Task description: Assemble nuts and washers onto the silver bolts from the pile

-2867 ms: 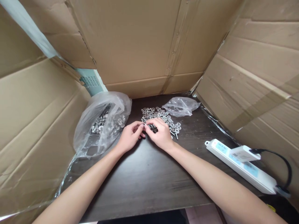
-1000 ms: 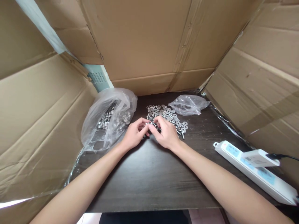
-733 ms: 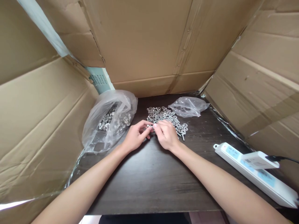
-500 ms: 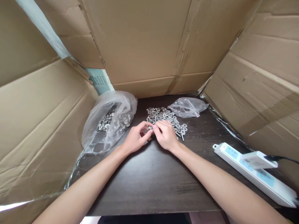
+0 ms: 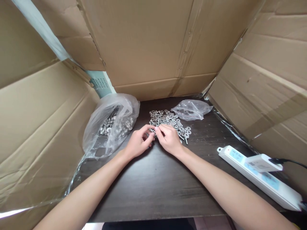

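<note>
My left hand (image 5: 141, 140) and my right hand (image 5: 168, 139) meet at their fingertips over the near edge of a loose pile of bolts, nuts and washers (image 5: 168, 119). Thumb and fingers of each hand are pinched around a small metal piece, mostly hidden between them; what kind it is cannot be made out. To the left, an open clear plastic bag (image 5: 93, 127) holds many more metal parts. A smaller crumpled plastic bag (image 5: 192, 109) lies just behind the pile on the right.
A white power strip (image 5: 259, 177) with a plugged-in white adapter (image 5: 262, 163) and black cable lies at the right. Cardboard walls (image 5: 148, 48) enclose the dark table (image 5: 153, 191) at the back and both sides.
The fingertips have shifted slightly against each other around the small piece. The whole view has moved a little; the bags and pile look the same.
</note>
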A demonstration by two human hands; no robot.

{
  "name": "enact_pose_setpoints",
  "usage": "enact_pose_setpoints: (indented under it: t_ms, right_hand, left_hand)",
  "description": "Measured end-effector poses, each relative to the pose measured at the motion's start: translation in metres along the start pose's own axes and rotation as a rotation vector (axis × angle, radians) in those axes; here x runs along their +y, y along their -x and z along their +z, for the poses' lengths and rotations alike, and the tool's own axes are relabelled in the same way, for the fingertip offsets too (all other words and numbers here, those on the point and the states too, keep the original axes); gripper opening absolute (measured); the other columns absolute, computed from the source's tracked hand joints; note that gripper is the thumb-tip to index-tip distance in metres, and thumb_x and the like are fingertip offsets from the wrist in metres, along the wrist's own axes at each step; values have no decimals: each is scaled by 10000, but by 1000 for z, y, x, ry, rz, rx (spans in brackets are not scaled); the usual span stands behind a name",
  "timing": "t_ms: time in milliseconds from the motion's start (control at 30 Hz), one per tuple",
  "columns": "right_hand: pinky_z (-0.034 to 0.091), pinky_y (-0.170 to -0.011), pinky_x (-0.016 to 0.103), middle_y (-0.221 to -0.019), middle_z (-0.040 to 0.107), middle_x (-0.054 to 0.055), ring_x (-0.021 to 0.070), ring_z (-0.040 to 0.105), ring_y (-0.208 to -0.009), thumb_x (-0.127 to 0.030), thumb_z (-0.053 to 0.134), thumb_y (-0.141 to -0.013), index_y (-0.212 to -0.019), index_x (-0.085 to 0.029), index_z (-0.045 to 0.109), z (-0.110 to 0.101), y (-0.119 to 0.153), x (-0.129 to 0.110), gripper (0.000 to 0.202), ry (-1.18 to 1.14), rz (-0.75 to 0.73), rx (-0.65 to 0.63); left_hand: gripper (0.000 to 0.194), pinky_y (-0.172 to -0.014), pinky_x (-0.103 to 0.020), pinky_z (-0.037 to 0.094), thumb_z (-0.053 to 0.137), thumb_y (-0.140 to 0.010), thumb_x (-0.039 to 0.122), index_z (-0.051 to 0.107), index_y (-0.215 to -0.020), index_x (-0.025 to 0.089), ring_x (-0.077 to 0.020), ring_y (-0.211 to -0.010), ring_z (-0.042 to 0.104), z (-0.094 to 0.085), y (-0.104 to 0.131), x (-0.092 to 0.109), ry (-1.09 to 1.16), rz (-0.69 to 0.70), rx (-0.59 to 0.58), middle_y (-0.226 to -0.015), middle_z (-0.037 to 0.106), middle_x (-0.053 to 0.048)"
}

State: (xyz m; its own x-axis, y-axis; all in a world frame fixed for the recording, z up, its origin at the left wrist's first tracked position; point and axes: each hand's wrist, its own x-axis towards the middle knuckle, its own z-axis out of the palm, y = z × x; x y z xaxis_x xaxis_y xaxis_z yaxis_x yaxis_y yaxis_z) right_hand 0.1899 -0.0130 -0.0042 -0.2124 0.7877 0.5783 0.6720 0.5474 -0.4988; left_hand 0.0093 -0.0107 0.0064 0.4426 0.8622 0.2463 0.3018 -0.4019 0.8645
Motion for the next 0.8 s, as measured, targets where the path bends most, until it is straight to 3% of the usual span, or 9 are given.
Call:
enact_pose_setpoints:
  t_ms: [367,567,800]
  right_hand:
    - [408,-682,323,-677,549,21,178,532,-663,-396,340,-1101,-687,-242,437,0,0,1,453,-63,32,-80]
    - [383,-672,329,-692,549,20,179,514,-661,-330,343,-1093,-705,-242,427,2,-1,3,406,-48,-2,-68]
    - [370,-701,343,-700,568,24,182,512,-677,-333,354,-1093,-703,-240,431,3,-1,3,408,-16,-4,-36]
  left_hand:
    - [208,-598,-198,455,657,-902,294,626,-1076,184,-93,-558,558,1,-1,-4,-94,66,65,-644,597,60]
    - [192,-578,-191,433,658,-908,307,578,-1037,189,-83,-535,517,1,-1,-5,-56,34,69,-619,549,81]
    - [216,-571,-188,481,698,-881,326,571,-987,188,-87,-599,589,0,-3,-3,40,-14,86,-787,637,19]
